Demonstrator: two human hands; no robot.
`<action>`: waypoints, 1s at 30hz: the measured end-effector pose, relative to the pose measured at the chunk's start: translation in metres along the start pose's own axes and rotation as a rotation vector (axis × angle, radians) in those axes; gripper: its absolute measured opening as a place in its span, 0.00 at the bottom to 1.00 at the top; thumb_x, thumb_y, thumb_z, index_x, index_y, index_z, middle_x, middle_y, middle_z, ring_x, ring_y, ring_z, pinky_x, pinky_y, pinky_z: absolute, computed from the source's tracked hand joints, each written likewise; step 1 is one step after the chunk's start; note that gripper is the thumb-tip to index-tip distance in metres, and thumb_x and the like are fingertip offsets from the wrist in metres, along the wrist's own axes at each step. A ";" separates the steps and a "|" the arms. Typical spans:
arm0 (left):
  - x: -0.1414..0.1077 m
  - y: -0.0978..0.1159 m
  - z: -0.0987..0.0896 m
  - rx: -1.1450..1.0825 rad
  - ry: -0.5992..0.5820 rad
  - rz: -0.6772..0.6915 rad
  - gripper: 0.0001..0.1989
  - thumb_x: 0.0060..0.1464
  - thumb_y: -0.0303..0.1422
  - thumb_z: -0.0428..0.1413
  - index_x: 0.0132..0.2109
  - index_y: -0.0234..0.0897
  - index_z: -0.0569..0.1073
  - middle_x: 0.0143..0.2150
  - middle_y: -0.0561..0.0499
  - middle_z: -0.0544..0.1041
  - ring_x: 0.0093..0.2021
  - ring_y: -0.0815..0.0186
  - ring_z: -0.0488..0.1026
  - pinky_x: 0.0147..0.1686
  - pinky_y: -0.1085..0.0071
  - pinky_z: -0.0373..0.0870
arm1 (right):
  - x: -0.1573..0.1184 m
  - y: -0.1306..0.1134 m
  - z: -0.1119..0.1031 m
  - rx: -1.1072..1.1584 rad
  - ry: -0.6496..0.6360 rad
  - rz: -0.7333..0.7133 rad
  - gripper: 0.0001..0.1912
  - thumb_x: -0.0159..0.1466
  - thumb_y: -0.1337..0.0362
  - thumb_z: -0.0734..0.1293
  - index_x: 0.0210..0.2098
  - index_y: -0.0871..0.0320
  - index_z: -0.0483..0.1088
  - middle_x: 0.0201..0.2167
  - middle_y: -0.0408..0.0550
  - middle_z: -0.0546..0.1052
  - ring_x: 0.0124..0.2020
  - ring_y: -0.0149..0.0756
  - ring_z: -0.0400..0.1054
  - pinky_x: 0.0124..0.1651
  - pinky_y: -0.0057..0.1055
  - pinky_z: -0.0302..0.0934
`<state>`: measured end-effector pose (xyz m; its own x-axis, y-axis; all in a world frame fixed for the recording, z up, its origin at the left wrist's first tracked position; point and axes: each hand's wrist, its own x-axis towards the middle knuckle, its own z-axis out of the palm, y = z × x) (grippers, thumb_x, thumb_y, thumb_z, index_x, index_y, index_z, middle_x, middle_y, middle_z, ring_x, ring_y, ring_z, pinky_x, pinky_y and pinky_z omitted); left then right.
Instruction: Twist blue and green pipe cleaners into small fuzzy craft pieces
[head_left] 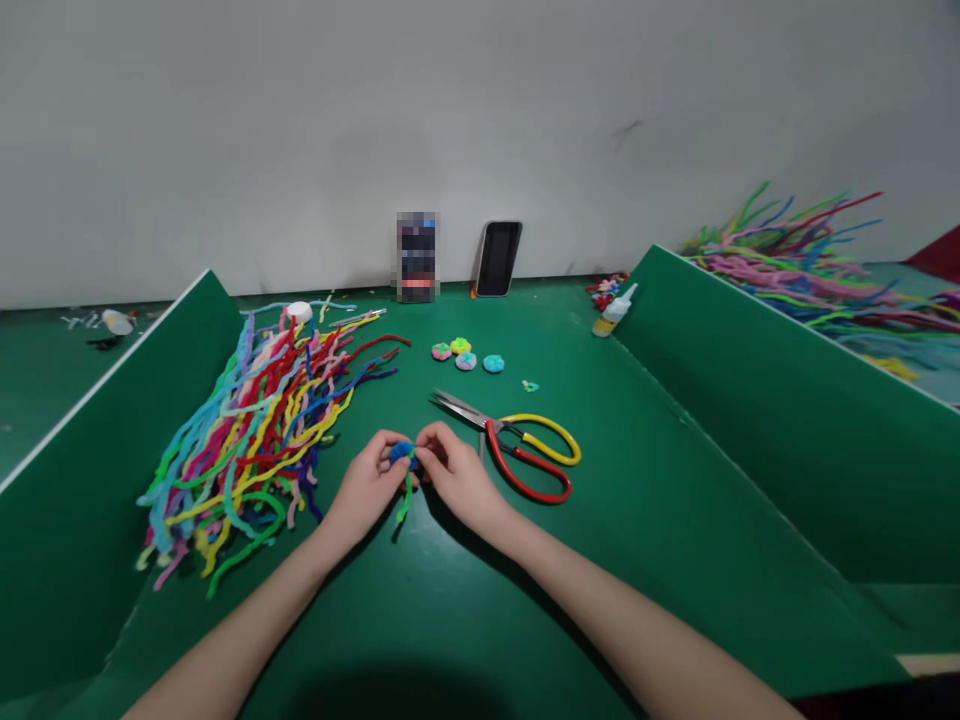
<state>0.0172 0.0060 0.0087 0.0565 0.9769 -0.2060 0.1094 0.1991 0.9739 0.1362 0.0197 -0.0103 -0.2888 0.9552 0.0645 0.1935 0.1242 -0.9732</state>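
Note:
Between my hands is a small blue fuzzy piece (402, 452), with a green pipe cleaner (405, 503) hanging down from it toward me. My left hand (373, 478) is closed around the blue piece from the left. From the other side my right hand (457, 474) pinches at the green strand where it meets the blue. My fingers hide part of the join. Just right of my right hand lies a pair of scissors (510, 428) with one yellow and one red handle, its blades pointing to the far left.
Multicoloured pipe cleaners (262, 420) are heaped at the left. Beyond the scissors sit several small fuzzy rounds (466, 361). A glue bottle (613, 312) leans near the right divider (780, 430); a left divider (112, 480) stands opposite. Two phones, one dark-screened (499, 259), lean against the wall.

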 end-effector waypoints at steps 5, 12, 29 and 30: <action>-0.001 0.002 -0.001 -0.005 -0.016 0.006 0.06 0.40 0.29 0.51 0.30 0.35 0.62 0.21 0.59 0.66 0.21 0.74 0.67 0.23 0.77 0.63 | 0.003 -0.001 -0.003 0.103 -0.027 0.084 0.02 0.53 0.66 0.58 0.26 0.57 0.57 0.19 0.37 0.62 0.20 0.26 0.58 0.23 0.24 0.53; 0.000 0.000 -0.001 -0.105 -0.051 0.009 0.14 0.39 0.34 0.54 0.35 0.35 0.63 0.25 0.56 0.69 0.25 0.71 0.69 0.28 0.75 0.65 | 0.009 -0.002 -0.008 0.301 -0.080 0.191 0.06 0.51 0.63 0.60 0.25 0.58 0.56 0.17 0.35 0.60 0.16 0.24 0.56 0.20 0.22 0.51; -0.001 0.002 -0.002 -0.242 0.097 -0.062 0.15 0.37 0.35 0.56 0.35 0.36 0.62 0.25 0.58 0.69 0.25 0.74 0.68 0.28 0.78 0.64 | -0.004 -0.005 -0.007 -0.397 -0.089 -0.281 0.10 0.54 0.71 0.57 0.36 0.58 0.61 0.31 0.46 0.67 0.28 0.30 0.61 0.31 0.26 0.57; -0.001 0.001 -0.001 -0.234 0.089 -0.058 0.15 0.37 0.35 0.56 0.34 0.36 0.62 0.25 0.58 0.69 0.24 0.74 0.67 0.28 0.77 0.64 | -0.005 -0.005 -0.006 -0.403 -0.088 -0.288 0.09 0.54 0.71 0.57 0.36 0.58 0.62 0.31 0.46 0.67 0.29 0.31 0.62 0.32 0.27 0.57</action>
<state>0.0159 0.0058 0.0102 -0.0319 0.9641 -0.2635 -0.1236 0.2578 0.9583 0.1426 0.0165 -0.0046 -0.4584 0.8426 0.2827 0.4357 0.4903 -0.7548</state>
